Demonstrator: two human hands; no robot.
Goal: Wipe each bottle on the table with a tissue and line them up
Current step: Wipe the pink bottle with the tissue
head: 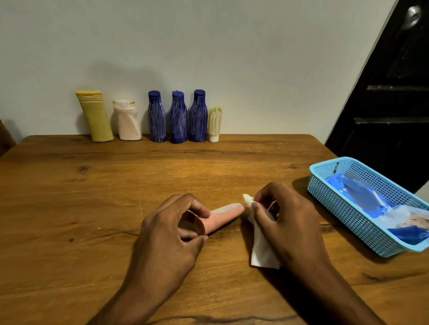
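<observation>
While both hands are working near the table's [62, 193] front edge, a pink tube [219, 218] is lying on its side between them, cap end toward the left hand, flat tail pointing right.

Left hand [167, 238]: gripping the tube's cap end, index finger curling over the top, thumb pressing from the near side.

Right hand [285, 223]: pinching a white tissue [260, 246] between thumb and fingers; the tissue's upper corner is sitting just beside the tube's tail, and contact cannot be told. The rest of the tissue is hanging down under the palm onto the table.

Back edge, along the wall, standing in a row from left to right: a yellow bottle [96, 116] leaning slightly; a white bottle [127, 120]; three blue bottles [156, 117], [178, 117], [198, 116] close together; a small cream tube [214, 124] standing on its white cap, just beside the third blue bottle.

Right edge: a light-blue basket [353, 212] is sitting at an angle, holding blue and clear plastic packaging [382, 204]. It is lying apart from the right hand.
</observation>
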